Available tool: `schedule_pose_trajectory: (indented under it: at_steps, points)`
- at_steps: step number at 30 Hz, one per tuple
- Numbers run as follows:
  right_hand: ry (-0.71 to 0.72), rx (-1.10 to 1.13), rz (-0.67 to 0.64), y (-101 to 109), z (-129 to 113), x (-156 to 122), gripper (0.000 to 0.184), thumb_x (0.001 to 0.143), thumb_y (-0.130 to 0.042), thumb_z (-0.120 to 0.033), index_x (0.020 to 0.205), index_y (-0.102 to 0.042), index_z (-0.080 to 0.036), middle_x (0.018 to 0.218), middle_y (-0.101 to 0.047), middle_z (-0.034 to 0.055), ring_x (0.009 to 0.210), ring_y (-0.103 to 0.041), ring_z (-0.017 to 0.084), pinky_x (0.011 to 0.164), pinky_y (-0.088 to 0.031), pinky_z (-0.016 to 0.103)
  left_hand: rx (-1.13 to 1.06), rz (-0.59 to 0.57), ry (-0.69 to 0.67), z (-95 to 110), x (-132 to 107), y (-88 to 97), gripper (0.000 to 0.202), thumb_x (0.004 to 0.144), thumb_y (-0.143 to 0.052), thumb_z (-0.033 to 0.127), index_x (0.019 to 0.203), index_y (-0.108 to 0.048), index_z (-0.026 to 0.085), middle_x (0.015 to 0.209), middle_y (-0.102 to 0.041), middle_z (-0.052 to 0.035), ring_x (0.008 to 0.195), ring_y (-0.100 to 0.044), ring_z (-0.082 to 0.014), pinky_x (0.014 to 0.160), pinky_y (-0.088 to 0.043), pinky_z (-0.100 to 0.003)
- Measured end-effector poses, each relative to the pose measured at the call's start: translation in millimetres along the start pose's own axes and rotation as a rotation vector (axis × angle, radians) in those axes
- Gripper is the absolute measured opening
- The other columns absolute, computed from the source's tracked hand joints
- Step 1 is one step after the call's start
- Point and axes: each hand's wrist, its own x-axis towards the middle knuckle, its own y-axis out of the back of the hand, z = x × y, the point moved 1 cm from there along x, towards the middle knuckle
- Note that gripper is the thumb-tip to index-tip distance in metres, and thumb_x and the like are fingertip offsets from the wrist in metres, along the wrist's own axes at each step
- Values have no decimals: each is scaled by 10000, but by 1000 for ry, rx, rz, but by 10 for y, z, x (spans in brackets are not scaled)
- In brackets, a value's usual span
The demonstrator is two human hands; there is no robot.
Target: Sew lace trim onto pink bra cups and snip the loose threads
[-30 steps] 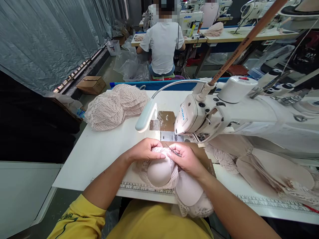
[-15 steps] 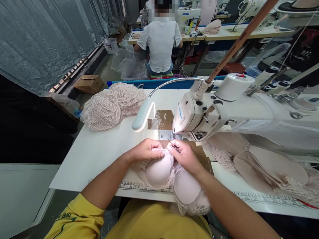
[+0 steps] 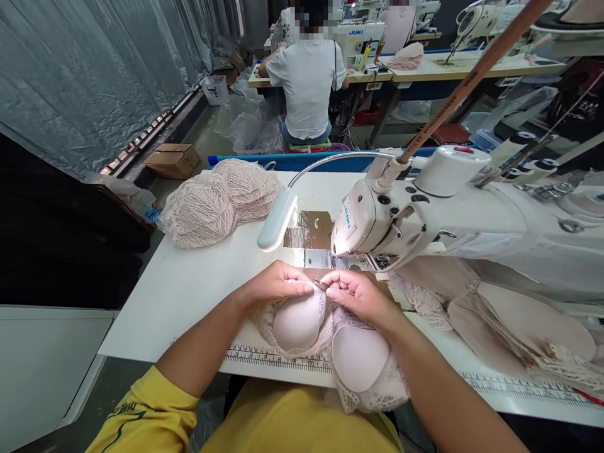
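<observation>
A pale pink lace bra (image 3: pixel 297 324) with two smooth moulded cups lies over the table's front edge, its right-hand cup hanging partly past it. My left hand (image 3: pixel 280 283) is closed on the upper lace edge of the left-hand cup, thumb on top. Beside it, my right hand (image 3: pixel 361 296) is closed around a small pointed metal tool (image 3: pixel 321 285), its tip at the lace by my left fingertips. Most of the tool is hidden in my fingers, so its exact kind is unclear. Just behind both hands is the sewing machine head (image 3: pixel 356 217).
A lamp (image 3: pixel 278 220) on a bendy neck hangs left of the needle area. Lace pieces (image 3: pixel 202 207) are piled at the table's back left. More cups and lace (image 3: pixel 500 321) lie right, under the machine arm. A printed ruler (image 3: pixel 274 358) runs along the front edge. Ahead sits a co-worker (image 3: pixel 309 88).
My right hand has shifted slightly right, and the metal tool now lies flatter across the lace edge. The right-hand cup shows more fully. The whole view has shifted slightly.
</observation>
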Motion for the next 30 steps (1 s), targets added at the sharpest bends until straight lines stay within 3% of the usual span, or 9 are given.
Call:
schedule_pose_trajectory:
  at_steps: [4, 8, 15, 19, 21, 24, 27, 30]
  points:
    - [65, -77, 8, -67, -22, 3, 202, 847, -579, -356, 935, -665, -196, 897, -670, 50, 792, -603, 177, 702, -484, 304, 47, -9, 15, -11, 21, -17, 291, 759, -705, 399, 782, -723, 109, 662, -615, -14, 619, -507, -119, 560, -378, -227]
    - [60, -170, 49, -91, -28, -8, 187, 877, -549, -351, 889, -665, -204, 877, -666, 43, 833, -598, 192, 741, -473, 322, 81, 0, 46, 5, 24, -38, 309, 757, -701, 407, 799, -722, 101, 668, -608, -20, 617, -498, -120, 558, -377, -231]
    - [-18, -26, 60, -177, 52, 19, 187, 792, -650, -362, 800, -537, -213, 703, -540, -23, 642, -501, 138, 581, -427, 272, 24, -54, 23, -10, 65, -62, 335, 765, -688, 431, 810, -700, 100, 727, -624, -38, 672, -535, -137, 613, -418, -243]
    - [-9, -54, 123, -166, 104, 44, 162, 787, -620, -306, 721, -509, -208, 716, -522, -19, 673, -490, 136, 609, -426, 268, 76, -112, -8, -47, 67, 50, 332, 760, -692, 424, 862, -676, 108, 781, -616, -33, 715, -542, -138, 639, -414, -234]
    - [-61, -19, 131, -142, 124, 48, 92, 775, -609, -272, 801, -551, -206, 756, -555, -12, 700, -516, 142, 630, -433, 266, 129, -109, 1, -59, 50, 129, 326, 758, -690, 429, 817, -661, 110, 727, -586, -11, 673, -519, -124, 609, -386, -223]
    - [-146, 59, 77, -125, 111, 41, 149, 756, -585, -215, 902, -612, -201, 818, -610, 2, 738, -553, 149, 646, -434, 257, 145, -90, 7, -59, 23, 214, 319, 752, -689, 429, 778, -645, 114, 681, -559, 4, 630, -491, -111, 588, -363, -220]
    - [-198, 106, -3, -134, 50, 24, 70, 754, -557, -201, 753, -625, -186, 676, -581, -21, 606, -500, 124, 543, -377, 238, 149, -57, -5, -38, 3, 243, 301, 752, -690, 414, 790, -637, 120, 705, -566, -2, 642, -489, -110, 597, -371, -220]
    - [-210, 134, 4, -139, 10, 13, 80, 747, -559, -214, 707, -619, -181, 615, -559, -27, 553, -464, 117, 506, -347, 235, 181, 3, -31, -20, -13, 249, 276, 778, -662, 402, 796, -625, 129, 723, -560, 0, 654, -482, -106, 604, -370, -214]
